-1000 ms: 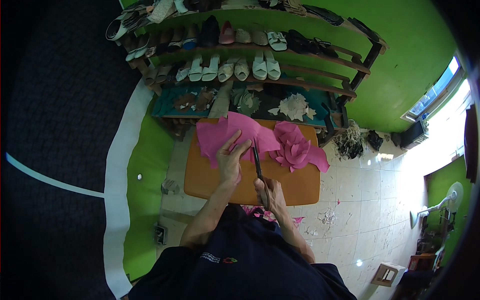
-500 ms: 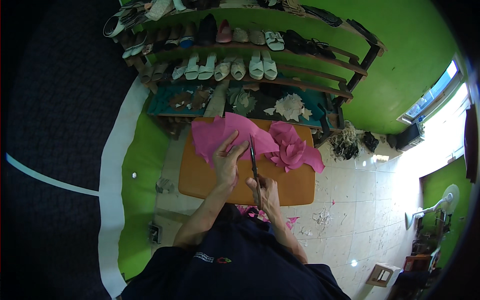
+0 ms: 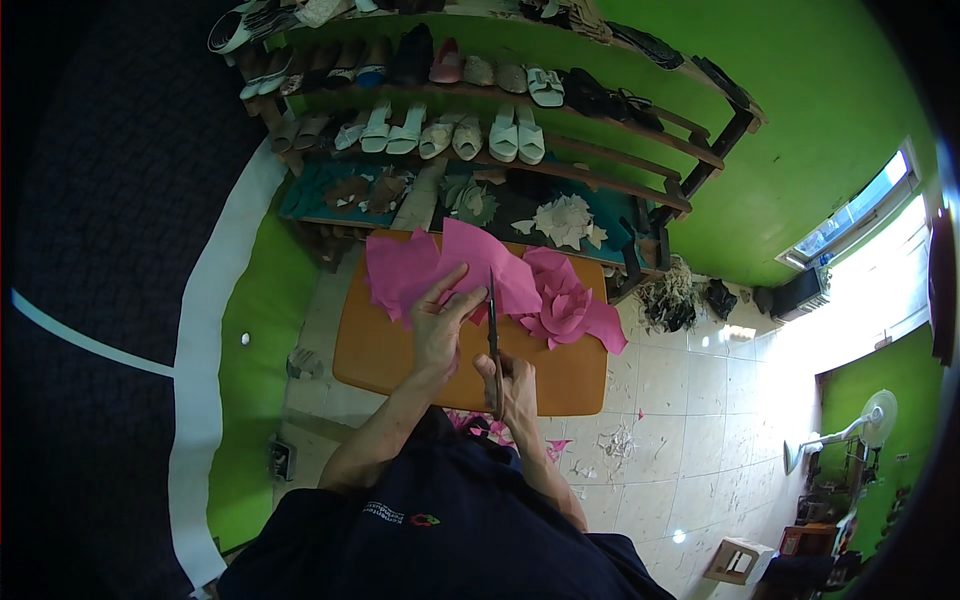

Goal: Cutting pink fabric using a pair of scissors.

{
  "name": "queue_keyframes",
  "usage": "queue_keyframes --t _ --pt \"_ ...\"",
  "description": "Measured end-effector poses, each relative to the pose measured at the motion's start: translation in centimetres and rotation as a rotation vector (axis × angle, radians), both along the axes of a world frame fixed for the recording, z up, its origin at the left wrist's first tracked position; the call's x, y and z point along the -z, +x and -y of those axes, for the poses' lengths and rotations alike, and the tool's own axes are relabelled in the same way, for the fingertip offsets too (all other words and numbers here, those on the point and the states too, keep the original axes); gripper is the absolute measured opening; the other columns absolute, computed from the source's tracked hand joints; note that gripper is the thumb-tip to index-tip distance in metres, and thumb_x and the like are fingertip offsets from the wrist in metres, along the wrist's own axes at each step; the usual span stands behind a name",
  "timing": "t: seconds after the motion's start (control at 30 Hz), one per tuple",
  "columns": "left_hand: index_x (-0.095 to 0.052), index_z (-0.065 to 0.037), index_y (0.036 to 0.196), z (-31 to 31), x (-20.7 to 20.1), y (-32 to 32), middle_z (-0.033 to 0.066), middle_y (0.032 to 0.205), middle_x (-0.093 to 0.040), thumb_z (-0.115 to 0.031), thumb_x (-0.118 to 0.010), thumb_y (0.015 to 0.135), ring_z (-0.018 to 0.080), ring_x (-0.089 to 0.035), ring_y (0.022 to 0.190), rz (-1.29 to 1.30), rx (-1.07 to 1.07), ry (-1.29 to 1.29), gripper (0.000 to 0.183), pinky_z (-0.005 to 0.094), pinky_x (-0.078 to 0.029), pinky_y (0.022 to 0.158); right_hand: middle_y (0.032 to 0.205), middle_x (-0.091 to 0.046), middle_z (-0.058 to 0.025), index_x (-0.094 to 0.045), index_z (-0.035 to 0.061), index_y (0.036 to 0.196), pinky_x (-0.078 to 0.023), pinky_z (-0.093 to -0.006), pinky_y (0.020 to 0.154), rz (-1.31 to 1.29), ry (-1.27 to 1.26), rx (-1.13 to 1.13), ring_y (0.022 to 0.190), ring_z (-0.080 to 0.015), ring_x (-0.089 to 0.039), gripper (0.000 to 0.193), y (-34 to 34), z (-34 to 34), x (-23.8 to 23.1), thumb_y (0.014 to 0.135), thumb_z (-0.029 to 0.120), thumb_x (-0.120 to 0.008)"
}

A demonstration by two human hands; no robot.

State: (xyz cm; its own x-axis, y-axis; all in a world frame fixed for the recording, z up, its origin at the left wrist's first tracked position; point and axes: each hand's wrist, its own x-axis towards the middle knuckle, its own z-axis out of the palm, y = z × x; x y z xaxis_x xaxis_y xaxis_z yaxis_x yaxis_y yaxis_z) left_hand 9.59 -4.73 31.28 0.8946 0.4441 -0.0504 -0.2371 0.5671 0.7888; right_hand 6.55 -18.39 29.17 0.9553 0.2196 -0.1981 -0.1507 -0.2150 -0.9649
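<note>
My left hand (image 3: pixel 438 328) is closed on the lower edge of a pink sheet (image 3: pixel 468 250), its thumb and forefinger stretched along it. Whether the sheet is paper or thin leather I cannot tell. My right hand (image 3: pixel 514 388) grips dark scissors (image 3: pixel 493 335) by the handles. Their blades point away from me, and the tips reach the sheet just right of my left fingertips. Further pink material (image 3: pixel 400 270) lies under and left of the sheet. To the right, pink petal-shaped pieces (image 3: pixel 562 312) lie layered like a flower. All this is over an orange-brown table (image 3: pixel 385 355).
Behind the table stands a wooden rack (image 3: pixel 600 170) with several shoes and sandals; its lower shelf holds cut scraps (image 3: pixel 565 220). Scraps (image 3: pixel 617 442) litter the tiled floor (image 3: pixel 690 400). A white fan (image 3: pixel 878 420) and a small box (image 3: pixel 738 562) are at the right.
The whole view has shifted, so the table, rack and hands sit further left in the picture. Both hands keep their hold, with the scissors still at the pink sheet.
</note>
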Motion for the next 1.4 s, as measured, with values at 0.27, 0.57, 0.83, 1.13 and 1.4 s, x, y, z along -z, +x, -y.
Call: queue_keyframes --t 0.27,0.57,0.83,1.13,1.4 --pt "-0.053 0.006 0.135 0.5 0.0 -0.2 0.008 0.088 -0.069 0.004 -0.071 0.086 0.0129 -0.068 0.086 -0.018 0.011 -0.027 0.052 0.0256 -0.055 0.089 0.049 -0.038 -0.0005 -0.049 -0.0005 0.059 -0.028 -0.0334 0.044 0.033 -0.075 -0.012 0.049 -0.0094 -0.035 0.069 0.5 0.5 0.2 0.081 0.059 -0.075" --pt "-0.053 0.007 0.133 0.3 0.1 -0.5 0.0116 0.096 -0.07 0.002 -0.071 0.086 0.0155 -0.069 0.091 -0.015 0.008 -0.007 0.051 0.0277 -0.056 0.088 0.048 -0.039 0.0003 -0.048 0.0 0.057 -0.029 -0.0329 0.044 -0.007 -0.046 -0.014 0.048 -0.0088 -0.036 0.068 0.4 0.7 0.0 0.082 0.057 -0.075" --pt "-0.064 0.006 0.119 -3.0 0.2 1.1 0.0125 0.101 -0.07 0.002 -0.073 0.085 0.0167 -0.07 0.092 -0.02 0.004 0.019 0.035 0.0253 -0.057 0.084 0.054 -0.047 -0.0029 -0.056 -0.0011 0.074 -0.04 -0.032 0.045 -0.089 0.14 -0.229 0.047 -0.0121 -0.049 0.062 -0.3 2.3 1.6 0.094 0.058 -0.058" --pt "-0.067 0.005 0.116 -3.9 -0.7 1.3 0.0134 0.094 -0.073 0.003 -0.075 0.081 0.0154 -0.072 0.081 -0.081 0.192 0.235 0.036 0.0236 -0.059 0.077 0.061 -0.052 -0.0052 -0.056 -0.002 0.085 -0.045 -0.0292 0.049 -0.041 0.172 -0.359 0.052 -0.0149 -0.054 0.065 0.9 2.8 1.8 0.097 0.061 -0.045" --pt "-0.065 0.002 0.122 -5.2 -2.1 1.7 0.0117 0.099 -0.073 0.006 -0.073 0.08 0.0145 -0.071 0.085 -0.14 0.333 0.348 0.043 0.0243 -0.057 0.081 0.054 -0.047 -0.0008 -0.059 -0.0021 0.078 -0.039 -0.0304 0.044 -0.18 0.076 -0.196 0.048 -0.0111 -0.048 0.064 1.6 3.0 -0.1 0.085 0.061 -0.07"
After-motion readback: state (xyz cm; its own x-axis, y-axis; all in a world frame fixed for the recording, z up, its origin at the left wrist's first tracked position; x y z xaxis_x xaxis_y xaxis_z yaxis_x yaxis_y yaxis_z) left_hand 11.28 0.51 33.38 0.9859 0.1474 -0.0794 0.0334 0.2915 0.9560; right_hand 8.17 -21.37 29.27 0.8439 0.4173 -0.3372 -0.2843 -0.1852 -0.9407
